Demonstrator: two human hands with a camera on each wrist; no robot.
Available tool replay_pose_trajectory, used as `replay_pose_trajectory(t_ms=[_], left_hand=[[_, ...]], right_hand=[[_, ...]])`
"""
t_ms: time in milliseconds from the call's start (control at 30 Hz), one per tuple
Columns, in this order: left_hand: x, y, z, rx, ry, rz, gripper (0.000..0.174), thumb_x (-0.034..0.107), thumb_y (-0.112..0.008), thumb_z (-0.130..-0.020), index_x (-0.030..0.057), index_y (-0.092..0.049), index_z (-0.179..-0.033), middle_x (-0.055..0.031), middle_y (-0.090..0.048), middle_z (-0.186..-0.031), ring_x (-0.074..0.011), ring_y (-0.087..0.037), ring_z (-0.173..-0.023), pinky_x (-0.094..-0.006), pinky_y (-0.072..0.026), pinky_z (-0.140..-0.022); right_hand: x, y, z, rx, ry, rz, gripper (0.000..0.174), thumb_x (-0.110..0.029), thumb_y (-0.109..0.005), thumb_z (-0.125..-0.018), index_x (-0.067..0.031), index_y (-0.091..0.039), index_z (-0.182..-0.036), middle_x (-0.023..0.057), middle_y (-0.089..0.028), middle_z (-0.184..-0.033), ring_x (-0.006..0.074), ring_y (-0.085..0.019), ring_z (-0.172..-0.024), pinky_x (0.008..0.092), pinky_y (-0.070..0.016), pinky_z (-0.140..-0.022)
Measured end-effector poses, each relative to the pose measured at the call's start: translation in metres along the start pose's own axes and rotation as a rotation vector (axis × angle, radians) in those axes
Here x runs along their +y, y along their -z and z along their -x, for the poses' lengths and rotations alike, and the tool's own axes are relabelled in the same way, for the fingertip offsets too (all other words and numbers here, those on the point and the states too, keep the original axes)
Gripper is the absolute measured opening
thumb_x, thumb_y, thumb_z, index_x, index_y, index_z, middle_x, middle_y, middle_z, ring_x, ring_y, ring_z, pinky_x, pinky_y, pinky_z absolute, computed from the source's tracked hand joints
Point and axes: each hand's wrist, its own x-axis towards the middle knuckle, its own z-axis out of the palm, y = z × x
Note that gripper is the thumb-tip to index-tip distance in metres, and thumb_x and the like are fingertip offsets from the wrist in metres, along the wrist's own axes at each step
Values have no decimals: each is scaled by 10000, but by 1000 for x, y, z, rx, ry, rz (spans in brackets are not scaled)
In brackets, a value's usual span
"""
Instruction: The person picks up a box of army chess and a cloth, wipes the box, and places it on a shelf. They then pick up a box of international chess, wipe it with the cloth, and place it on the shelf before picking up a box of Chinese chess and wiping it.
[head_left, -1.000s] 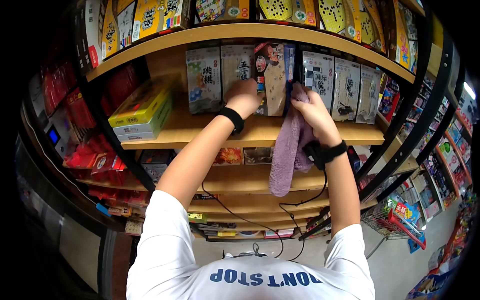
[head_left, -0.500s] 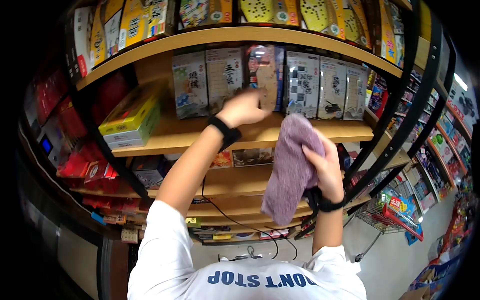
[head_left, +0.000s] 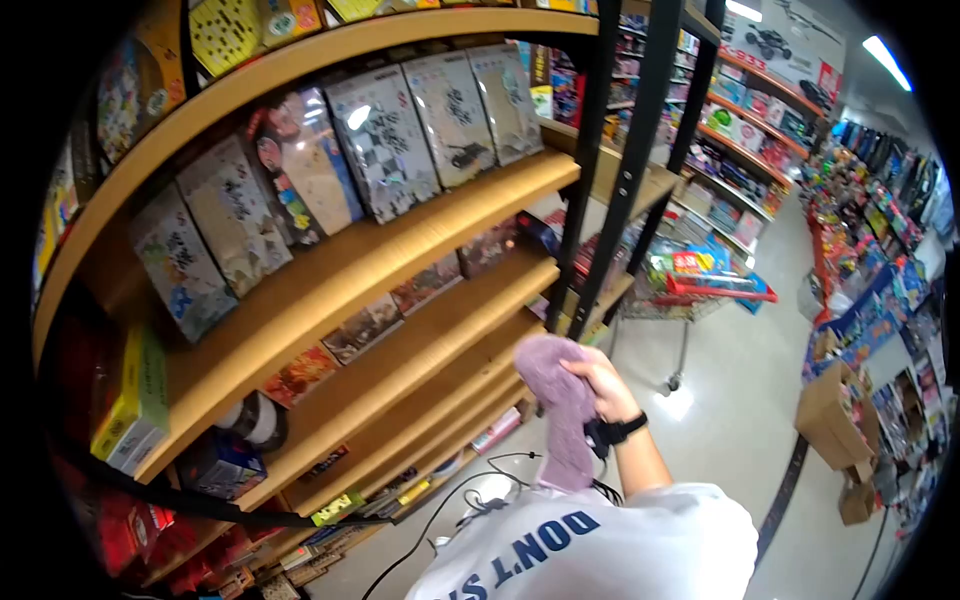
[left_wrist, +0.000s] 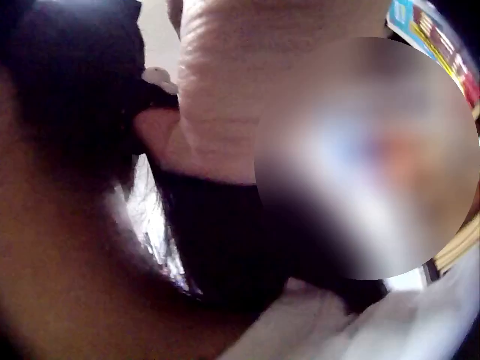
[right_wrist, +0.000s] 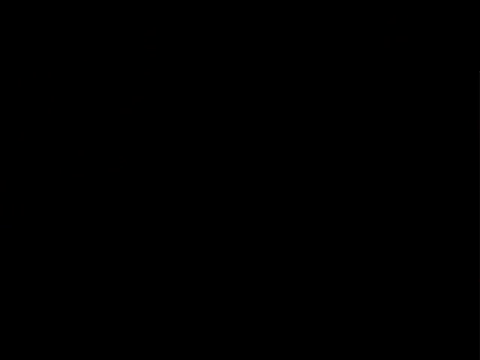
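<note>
In the head view my right hand [head_left: 606, 385] grips a purple cloth [head_left: 568, 430], thumb and fingers folded over its upper part. The rest of the cloth hangs down in front of the white shirt, off the shelf's right end. My left hand is out of the head view; the left wrist view has only close, creased skin [left_wrist: 247, 75] above a dark band, and its fingers do not show. Boxed board games [head_left: 385, 145] stand upright in a row on the wooden shelf [head_left: 400, 262]. The right wrist view is black.
A black shelf post [head_left: 622, 190] rises right of the games. Beyond it stands a shopping cart [head_left: 725, 291] with a red handle. Yellow and green boxes [head_left: 135, 400] lie at the shelf's left end. A cardboard box [head_left: 833, 415] is at the right, and cables trail below.
The head view has swung to the right. My left hand has come away from the game boxes and out of view. My right hand has drawn the cloth back from the shelf.
</note>
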Motion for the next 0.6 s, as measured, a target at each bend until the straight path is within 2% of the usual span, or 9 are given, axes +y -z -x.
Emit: replay_pose_trajectory(t_ms=[67, 167, 233, 333, 600], left_hand=[[-1, 7, 8, 23, 25, 53, 260, 184, -617, -790, 29, -612, -999, -120, -631, -892, -197, -605, -779, -341, -470, -700], [1, 18, 14, 48, 39, 116, 259, 186, -609, -796, 27, -606, -1000, -119, -623, -895, -197, -596, -791, -345, -461, -714], [3, 25, 16, 57, 38, 157, 258, 187, -603, -800, 25, -601, -1001, -118, -618, -898, -198, -589, -799, -348, -456, -723], [7, 41, 17, 74, 28, 220, 257, 189, -595, -806, 23, -595, -1002, -117, -610, -901, -199, -579, -812, -352, -447, -737], [17, 89, 18, 120, 3, 454, 255, 195, -574, -821, 17, -577, -1004, -114, -589, -911, -201, -553, -845, -363, -424, -774]], right_hand=[[-13, -20, -11, -70, 70, 61, 339, 26, -516, -837, 58, -525, -1174, 110, -613, -1094, 182, -598, -973, 294, -468, -880], [-20, -57, -23, -196, 115, -9, 327, 28, -531, -832, 59, -527, -1157, 105, -618, -1071, 170, -603, -952, 288, -479, -862], [-15, -79, -23, -243, 84, 0, 326, 19, -544, -827, 64, -528, -1149, 108, -617, -1067, 168, -607, -938, 290, -485, -848], [10, -96, -20, -305, 15, -23, 343, 4, -552, -838, 62, -517, -1174, 110, -613, -1086, 172, -604, -964, 294, -469, -887], [35, -110, 50, -171, -29, -31, 349, 24, -532, -834, 61, -517, -1180, 111, -610, -1097, 177, -599, -975, 292, -466, -887]])
